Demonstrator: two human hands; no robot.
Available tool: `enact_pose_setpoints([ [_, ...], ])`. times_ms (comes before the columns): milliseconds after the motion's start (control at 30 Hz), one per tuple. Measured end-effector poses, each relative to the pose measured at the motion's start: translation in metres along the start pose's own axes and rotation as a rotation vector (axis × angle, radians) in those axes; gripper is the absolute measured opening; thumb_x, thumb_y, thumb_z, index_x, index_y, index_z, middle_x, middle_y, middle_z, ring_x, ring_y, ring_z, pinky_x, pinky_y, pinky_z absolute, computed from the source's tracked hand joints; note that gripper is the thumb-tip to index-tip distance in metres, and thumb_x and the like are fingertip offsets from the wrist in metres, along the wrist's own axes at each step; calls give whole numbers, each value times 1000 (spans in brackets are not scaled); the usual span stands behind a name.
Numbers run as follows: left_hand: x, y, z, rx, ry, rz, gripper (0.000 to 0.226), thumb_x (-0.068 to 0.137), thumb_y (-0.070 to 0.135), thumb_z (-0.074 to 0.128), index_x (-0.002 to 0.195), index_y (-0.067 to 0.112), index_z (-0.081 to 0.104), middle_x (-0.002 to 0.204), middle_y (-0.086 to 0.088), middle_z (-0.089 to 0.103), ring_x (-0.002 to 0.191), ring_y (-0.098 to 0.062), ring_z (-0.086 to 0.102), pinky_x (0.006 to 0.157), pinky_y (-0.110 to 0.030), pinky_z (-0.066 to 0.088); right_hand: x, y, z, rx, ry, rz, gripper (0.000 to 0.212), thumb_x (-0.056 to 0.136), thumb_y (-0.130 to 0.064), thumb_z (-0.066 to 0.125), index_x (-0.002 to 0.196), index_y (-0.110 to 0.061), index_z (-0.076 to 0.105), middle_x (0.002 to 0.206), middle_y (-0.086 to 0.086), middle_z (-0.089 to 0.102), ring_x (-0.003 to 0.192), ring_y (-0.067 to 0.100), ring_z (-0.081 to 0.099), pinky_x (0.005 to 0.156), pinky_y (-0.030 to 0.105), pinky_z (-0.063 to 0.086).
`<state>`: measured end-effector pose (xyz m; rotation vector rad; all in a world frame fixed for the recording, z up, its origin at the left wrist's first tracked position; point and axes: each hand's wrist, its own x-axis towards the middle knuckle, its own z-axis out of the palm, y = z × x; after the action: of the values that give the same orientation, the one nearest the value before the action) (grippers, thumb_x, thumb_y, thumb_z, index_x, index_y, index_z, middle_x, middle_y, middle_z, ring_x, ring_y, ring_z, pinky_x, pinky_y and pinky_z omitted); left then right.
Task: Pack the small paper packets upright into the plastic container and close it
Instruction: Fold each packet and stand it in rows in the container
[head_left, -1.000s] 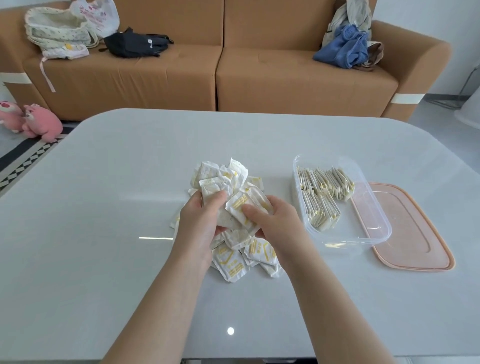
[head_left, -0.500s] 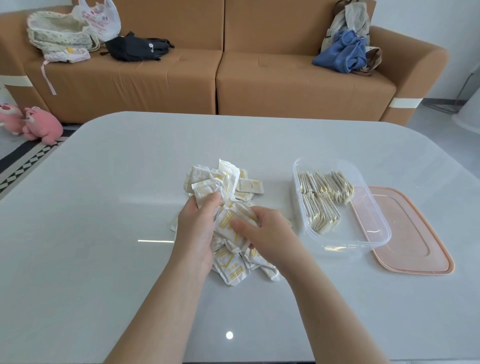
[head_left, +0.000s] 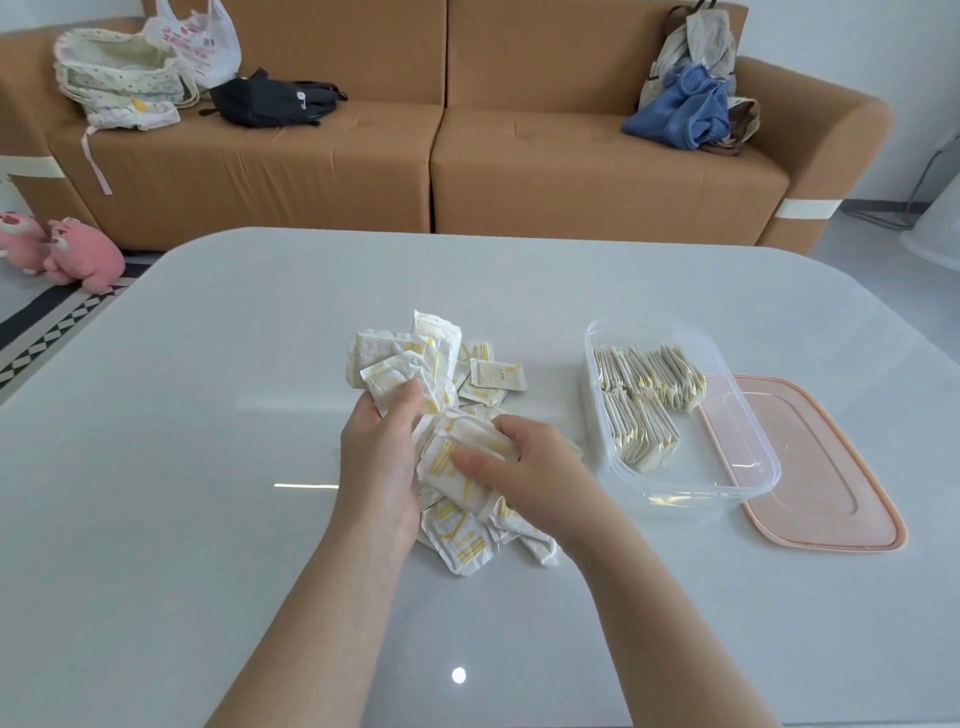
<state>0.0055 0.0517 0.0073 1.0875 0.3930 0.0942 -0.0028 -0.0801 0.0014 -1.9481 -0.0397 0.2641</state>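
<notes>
Near the middle of the frame, above the grey tabletop (head_left: 208, 467), the left hand (head_left: 382, 457) grips a fanned bundle (head_left: 400, 364) of paper packets, its fingers (head_left: 404, 401) curled tight round the lower ends. Just to its right, the right hand (head_left: 535, 467) pinches a single packet (head_left: 452, 462), with the thumb flat on the yellow-printed face and the other fingers curled beneath. The two hands are almost touching. Under them the loose packets (head_left: 467, 545) lie in a crossed heap on the tabletop. Right of the heap stands the clear container (head_left: 675, 488), uncovered, with upright packets (head_left: 644, 395) set on edge in two rows along its far and left sides. The pink lid (head_left: 810, 467) lies flat just beside it, further right.

Against a second ago, the right hand has drawn slightly leftward, closer to the left hand. Since half a second ago both hands have barely shifted. The container, its rows and the lid have kept their places.

Most of the left hand's fingers are hidden behind the bundle, and the number of packets it holds cannot be told. The print on the packets is too small to read. Whether lid and container touch is unclear. Along the top of the frame the bags on the brown sofa (head_left: 519, 171) are cut off, as are the pink plush toys (head_left: 78, 254) at the left edge.
</notes>
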Motion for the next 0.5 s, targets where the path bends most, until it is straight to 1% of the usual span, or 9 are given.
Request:
enact_pose_setpoints([
  [33, 1, 0, -1, 5, 6, 14, 23, 92, 21, 60, 112, 11, 64, 107, -17, 69, 94, -31, 68, 73, -42, 56, 0, -1, -1, 55, 11, 14, 30, 83, -32, 72, 86, -4, 63, 64, -3, 53, 51, 8, 45, 56, 25, 38],
  [100, 4, 0, -4, 43, 43, 56, 18, 91, 20, 60, 108, 15, 65, 99, -8, 68, 83, -21, 66, 63, -30, 54, 0, -2, -4, 201, 26, 43, 21, 85, -27, 71, 87, -7, 66, 64, -2, 57, 47, 5, 46, 51, 20, 38],
  [133, 6, 0, -6, 66, 70, 71, 16, 91, 21, 61, 106, 19, 66, 98, -4, 69, 83, -18, 65, 64, -29, 51, 1, -2, -5, 272, 29, 58, 18, 86, -24, 70, 89, -7, 67, 67, -1, 59, 51, 6, 48, 51, 20, 39],
  [233, 9, 0, -11, 105, 136, 65, 9, 89, 23, 62, 97, 25, 67, 92, 4, 67, 82, -15, 61, 68, -30, 48, 3, 2, -9, 459, 27, 105, 20, 86, -22, 69, 100, -7, 69, 81, 5, 64, 71, 17, 56, 61, 26, 44],
  [300, 9, 1, -13, 135, 138, 36, 6, 89, 21, 62, 91, 24, 67, 86, 4, 66, 76, -14, 60, 66, -29, 47, 4, 3, -11, 622, 18, 116, 19, 88, -19, 67, 103, -9, 69, 83, 4, 66, 75, 18, 58, 68, 29, 46],
  [333, 8, 0, -12, 153, 128, 19, 6, 88, 20, 62, 88, 24, 67, 84, 4, 66, 73, -14, 61, 66, -28, 46, 5, 2, -12, 711, 15, 120, 17, 89, -17, 66, 103, -8, 69, 81, 3, 66, 72, 16, 58, 66, 27, 47],
  [400, 7, 0, -11, 187, 91, -3, 7, 88, 20, 61, 86, 23, 67, 84, 2, 67, 74, -14, 61, 65, -29, 46, 5, -1, -14, 848, 31, 133, 14, 92, -13, 62, 103, -7, 67, 72, 0, 64, 58, 9, 57, 53, 20, 47],
  [433, 6, -1, -11, 207, 65, -10, 7, 89, 21, 61, 86, 23, 68, 86, 1, 68, 75, -15, 61, 65, -28, 46, 5, -1, -14, 892, 44, 136, 16, 92, -12, 60, 106, -6, 66, 69, -1, 63, 54, 7, 56, 48, 18, 45],
  [500, 4, -1, -9, 266, -4, -15, 8, 89, 20, 61, 88, 22, 69, 88, 0, 69, 78, -16, 62, 65, -28, 46, 6, 0, -14, 913, 73, 131, 21, 93, -13, 59, 112, -6, 64, 71, -1, 62, 55, 7, 55, 48, 18, 45],
])
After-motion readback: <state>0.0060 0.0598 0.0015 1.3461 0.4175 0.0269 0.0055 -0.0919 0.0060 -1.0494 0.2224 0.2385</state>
